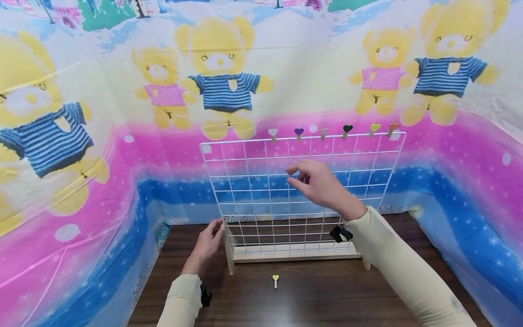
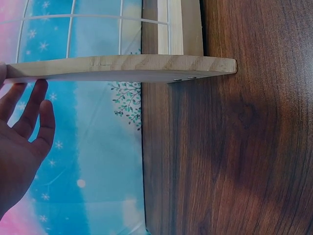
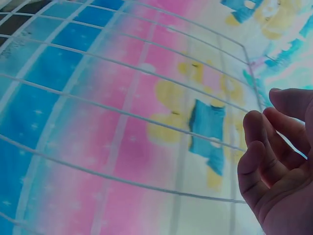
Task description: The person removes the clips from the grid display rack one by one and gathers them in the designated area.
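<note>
A white wire grid rack [image 1: 278, 190] stands on a wooden base with wooden side supports. My left hand [image 1: 208, 240] holds the top of the left wooden support [image 2: 161, 63], its fingertips against the board in the left wrist view. Raised before the grid, my right hand [image 1: 318, 184] has loosely bent fingers with nothing between them; the right wrist view shows the fingers [image 3: 254, 161] apart from the thumb. Several heart clothespins line the grid's top bar, among them a white one [image 1: 273, 133], a purple one [image 1: 299, 132] and a dark green one [image 1: 347, 130].
A yellow heart clothespin [image 1: 275, 279] lies on the dark wooden table [image 1: 310, 299] before the rack. More clothespins, a yellow one [image 1: 374, 129] and an orange one [image 1: 393, 129], sit near the grid's right corner. A bear-printed cloth [image 1: 302, 81] hangs behind and at both sides.
</note>
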`<state>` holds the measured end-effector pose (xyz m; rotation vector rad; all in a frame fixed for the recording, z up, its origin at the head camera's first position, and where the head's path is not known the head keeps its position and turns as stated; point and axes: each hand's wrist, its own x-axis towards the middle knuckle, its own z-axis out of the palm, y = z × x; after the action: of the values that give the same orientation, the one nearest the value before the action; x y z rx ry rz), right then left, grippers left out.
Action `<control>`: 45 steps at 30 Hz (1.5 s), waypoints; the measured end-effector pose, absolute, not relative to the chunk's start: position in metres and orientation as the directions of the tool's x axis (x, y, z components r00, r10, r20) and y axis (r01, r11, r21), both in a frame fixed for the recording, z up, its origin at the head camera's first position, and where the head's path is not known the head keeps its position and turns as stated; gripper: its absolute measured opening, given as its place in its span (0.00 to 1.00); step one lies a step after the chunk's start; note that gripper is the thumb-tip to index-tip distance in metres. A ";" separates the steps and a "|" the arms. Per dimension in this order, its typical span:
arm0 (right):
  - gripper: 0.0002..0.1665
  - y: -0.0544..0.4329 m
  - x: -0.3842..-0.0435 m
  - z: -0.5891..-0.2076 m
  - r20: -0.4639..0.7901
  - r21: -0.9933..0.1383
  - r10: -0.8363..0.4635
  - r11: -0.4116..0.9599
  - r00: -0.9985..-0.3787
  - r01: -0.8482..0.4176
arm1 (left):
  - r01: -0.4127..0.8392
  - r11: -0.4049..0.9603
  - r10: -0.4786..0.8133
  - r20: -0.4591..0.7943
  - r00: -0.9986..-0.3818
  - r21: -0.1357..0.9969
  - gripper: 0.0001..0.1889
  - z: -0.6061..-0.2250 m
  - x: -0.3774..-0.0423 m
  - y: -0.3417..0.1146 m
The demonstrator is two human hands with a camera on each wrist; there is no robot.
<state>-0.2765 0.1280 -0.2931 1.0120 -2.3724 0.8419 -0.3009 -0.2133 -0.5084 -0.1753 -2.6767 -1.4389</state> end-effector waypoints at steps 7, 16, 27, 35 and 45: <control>0.14 0.117 -0.280 -0.263 0.708 -0.311 -0.440 0.510 -0.553 -0.802 | 0.157 0.544 0.059 0.149 -0.987 0.825 0.19 -0.509 -0.301 -0.215; 0.20 0.101 -0.281 -0.240 0.763 -0.338 -0.350 0.501 -0.544 -0.797 | 0.158 0.544 0.061 0.149 -0.987 0.824 0.19 -0.510 -0.300 -0.215; 0.22 0.087 -0.293 -0.224 0.660 -0.399 -0.354 0.584 -0.663 -0.708 | 0.165 0.542 0.053 0.163 -0.985 0.824 0.18 -0.513 -0.299 -0.214; 0.22 0.082 -0.303 -0.226 0.551 -0.515 -0.345 0.576 -0.760 -0.635 | 0.150 0.549 0.051 0.146 -0.988 0.823 0.17 -0.510 -0.298 -0.213; 0.21 0.081 -0.312 -0.229 0.539 -0.565 -0.296 0.566 -0.788 -0.600 | 0.157 0.546 0.057 0.150 -0.987 0.823 0.19 -0.508 -0.300 -0.215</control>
<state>-0.3125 0.0805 -0.2287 0.7271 -2.4169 1.0832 -0.3002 -0.2150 -0.5078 -0.1857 -2.6684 -1.4366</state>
